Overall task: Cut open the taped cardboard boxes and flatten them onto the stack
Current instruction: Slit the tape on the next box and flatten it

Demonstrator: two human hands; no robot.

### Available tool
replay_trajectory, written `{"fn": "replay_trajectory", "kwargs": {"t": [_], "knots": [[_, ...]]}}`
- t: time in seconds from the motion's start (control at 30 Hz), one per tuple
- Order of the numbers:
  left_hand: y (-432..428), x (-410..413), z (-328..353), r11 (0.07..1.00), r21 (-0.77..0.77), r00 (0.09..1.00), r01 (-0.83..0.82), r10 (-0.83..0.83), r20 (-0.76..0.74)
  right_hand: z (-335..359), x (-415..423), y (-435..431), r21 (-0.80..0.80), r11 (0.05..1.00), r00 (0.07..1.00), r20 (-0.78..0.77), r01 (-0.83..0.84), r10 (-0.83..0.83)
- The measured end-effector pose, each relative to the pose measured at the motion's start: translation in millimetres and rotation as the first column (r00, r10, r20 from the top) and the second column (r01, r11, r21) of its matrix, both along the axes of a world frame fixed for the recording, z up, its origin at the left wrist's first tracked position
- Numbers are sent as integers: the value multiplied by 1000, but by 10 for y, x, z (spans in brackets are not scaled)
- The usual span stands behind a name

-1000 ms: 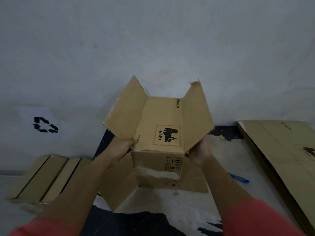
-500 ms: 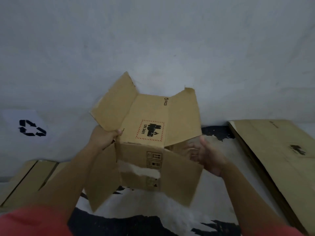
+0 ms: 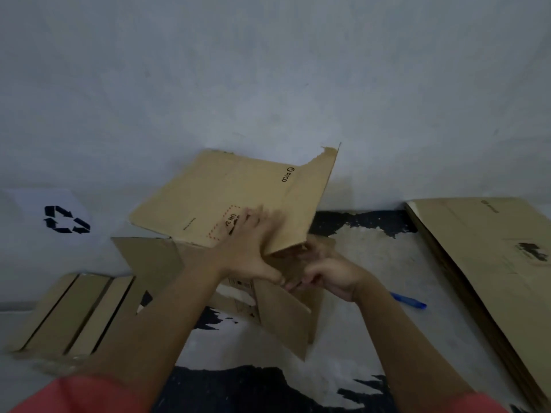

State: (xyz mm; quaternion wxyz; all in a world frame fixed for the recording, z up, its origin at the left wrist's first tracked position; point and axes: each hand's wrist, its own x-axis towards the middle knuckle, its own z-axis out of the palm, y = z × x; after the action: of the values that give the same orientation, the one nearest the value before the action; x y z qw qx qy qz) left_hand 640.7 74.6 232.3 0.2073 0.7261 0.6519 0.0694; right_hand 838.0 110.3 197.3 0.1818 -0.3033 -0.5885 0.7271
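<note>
An opened brown cardboard box (image 3: 238,189) with a PICO mark and a red-dashed label is held in front of me, its panels folding together. My left hand (image 3: 253,242) presses flat on the labelled panel, fingers spread and blurred. My right hand (image 3: 322,275) grips the box's lower right edge, fingers curled under the panel. Loose flaps hang below the hands. A stack of flattened cardboard (image 3: 483,254) lies at the right.
Several narrow cardboard pieces (image 3: 77,311) lean against the wall at the left, under a recycling sign (image 3: 64,219). A blue pen (image 3: 408,301) lies on the floor just right of my right hand. The floor is white with black patches.
The box has gone from open and spread to half collapsed. My left hand moved from the left flap onto the labelled panel. My right hand went from open beside the box to gripping its lower edge.
</note>
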Motion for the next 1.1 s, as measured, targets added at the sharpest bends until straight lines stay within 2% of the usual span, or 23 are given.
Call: {"fn": "replay_trajectory", "kwargs": {"t": [0.03, 0.07, 0.17, 0.23, 0.3, 0.37, 0.47, 0.53, 0.7, 0.83, 0.93, 1.1], "knots": [[24, 53, -23, 997, -80, 1000, 11, -12, -17, 4, -16, 33, 46, 999, 1000, 15, 9, -9], [40, 106, -50, 996, -87, 1000, -16, 15, -4, 13, -31, 68, 100, 995, 999, 34, 23, -27], [23, 215, -140, 991, 73, 993, -113, 111, 30, 23, -50, 192, 212, 964, 982, 65, 159, -176], [9, 228, -187, 985, 100, 988, -143, 136, 69, 4, -87, 307, 266, 919, 946, 62, 292, -319], [-3, 213, -188, 982, 85, 981, -168, 159, 110, -88, -162, 501, 407, 805, 843, 134, 432, -521], [10, 196, -178, 982, 74, 982, -175, 169, 90, -207, -252, 726, 504, 709, 720, 220, 494, -658], [19, 213, -154, 990, 62, 991, -130, 129, 19, -270, -390, 939, 542, 724, 662, 358, 427, -659], [24, 215, -135, 994, 33, 994, -102, 103, -41, -255, -415, 1076, 592, 699, 637, 369, 401, -677], [98, 149, -103, 999, -38, 976, -13, 4, -219, -320, -178, 1539, 489, 601, 556, 254, 632, -792], [156, 64, -188, 990, 75, 890, 120, -73, -450, -255, -10, 1841, 380, 599, 549, 241, 705, -800], [241, 71, -287, 984, 132, 919, 119, -58, -391, -193, 62, 1990, 402, 596, 552, 233, 695, -801], [411, 302, -475, 995, 94, 952, 41, -10, -307, -123, 144, 1997, 405, 699, 656, 264, 590, -707]]}}
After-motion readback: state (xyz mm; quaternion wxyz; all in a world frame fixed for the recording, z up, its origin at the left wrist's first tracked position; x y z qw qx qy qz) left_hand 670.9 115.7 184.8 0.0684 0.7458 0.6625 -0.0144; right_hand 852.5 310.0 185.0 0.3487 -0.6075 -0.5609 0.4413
